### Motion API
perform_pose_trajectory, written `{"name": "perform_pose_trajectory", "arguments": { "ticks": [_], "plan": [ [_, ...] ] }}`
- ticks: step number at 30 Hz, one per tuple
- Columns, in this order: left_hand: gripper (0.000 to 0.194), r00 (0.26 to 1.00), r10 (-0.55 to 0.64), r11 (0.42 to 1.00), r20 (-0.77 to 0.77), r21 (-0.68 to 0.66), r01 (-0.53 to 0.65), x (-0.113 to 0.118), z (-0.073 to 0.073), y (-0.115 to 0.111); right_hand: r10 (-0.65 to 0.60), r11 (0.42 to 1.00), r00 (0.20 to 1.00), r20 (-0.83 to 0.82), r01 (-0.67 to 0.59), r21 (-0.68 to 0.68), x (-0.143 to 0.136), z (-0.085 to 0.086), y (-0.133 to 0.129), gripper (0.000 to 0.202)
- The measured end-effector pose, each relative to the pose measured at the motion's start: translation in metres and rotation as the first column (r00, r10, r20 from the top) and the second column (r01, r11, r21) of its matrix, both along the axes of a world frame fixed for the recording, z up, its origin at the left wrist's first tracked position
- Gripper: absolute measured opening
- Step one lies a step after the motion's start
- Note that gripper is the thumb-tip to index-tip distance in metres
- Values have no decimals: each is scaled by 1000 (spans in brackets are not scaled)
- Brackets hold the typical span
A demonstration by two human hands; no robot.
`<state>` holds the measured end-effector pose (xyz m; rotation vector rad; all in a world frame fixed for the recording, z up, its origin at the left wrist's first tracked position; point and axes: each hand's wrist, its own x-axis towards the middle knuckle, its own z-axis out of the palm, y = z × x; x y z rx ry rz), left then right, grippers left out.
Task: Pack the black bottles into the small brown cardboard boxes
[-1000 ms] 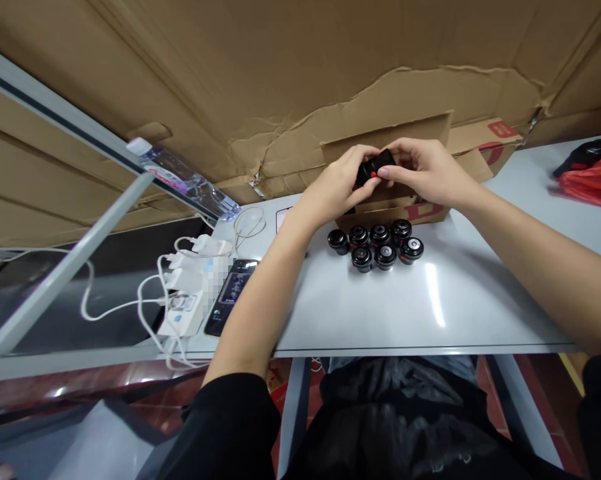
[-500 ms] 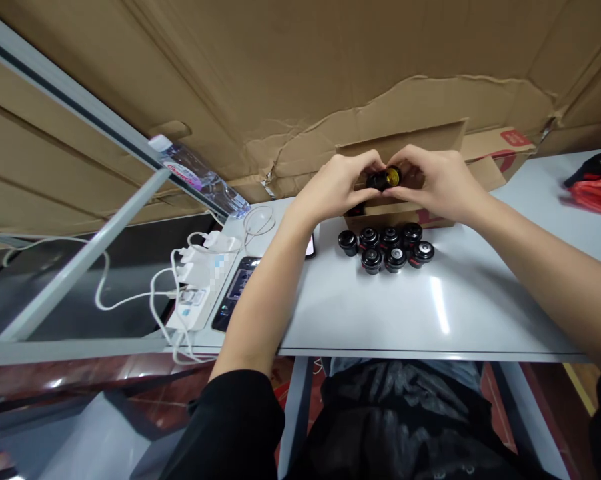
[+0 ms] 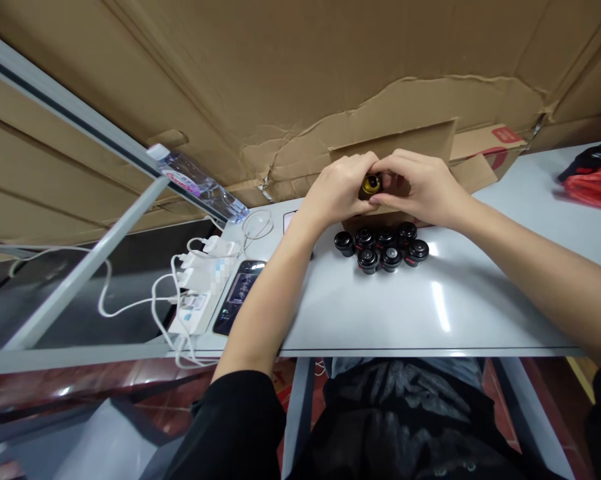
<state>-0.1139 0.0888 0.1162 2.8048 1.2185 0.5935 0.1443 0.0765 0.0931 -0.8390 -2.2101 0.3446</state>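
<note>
Blk cyl. [image 3: 368, 191] turned (glossy yellow bore [image 3: 372, 183]), pinched by L fingers [image 3: 364, 207] + R fingers [image 3: 386, 201].

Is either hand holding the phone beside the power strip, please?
No, the phone lies on the table, while the left hand and right hand meet around a small round part.

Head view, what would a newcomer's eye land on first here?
Probably the left hand and right hand meeting at a dark piece with a bright yellow inside, over the open box. Just in front of the box, seven glossy black parts cluster on the pale table. After that, the red bag at the far right likely stands out.
</note>
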Motion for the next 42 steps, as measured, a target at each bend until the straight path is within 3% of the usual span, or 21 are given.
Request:
{"name": "perform_pose_trajectory", "arguments": {
  "ticks": [4, 9, 18, 24, 34, 42],
  "plan": [
    [37, 1000, -20, 997, 23, 72, 19, 0, -3, 2, 53, 997, 995, -80, -48, 63, 2, -7, 7, 31],
    [44, 997, -69, 997, 25, 37, 68, -5, -3, 2, 89, 990, 989, -117, -75, 121, 6, -14, 15, 31],
    [49, 995, -95, 989, 25, -111, 97, -10, -4, 8, 35, 997, 990, -135, -25, 78, 19, -14, 26, 35],
    [48, 997, -55, 986, 45, -155, 61, -5, 7, -5, -2, 999, 981, -194, -5, -35, 15, -5, 19, 49],
    [47, 994, -69, 997, 88, -17, 71, -6, -3, 4, 36, 998, 983, -179, -44, -41, 10, -2, 17, 52],
    [50, 983, -119, 993, 137, 13, 118, -8, -10, 10, -31, 999, 993, -110, 35, 28, 12, -6, 21, 52]
  ]
}}
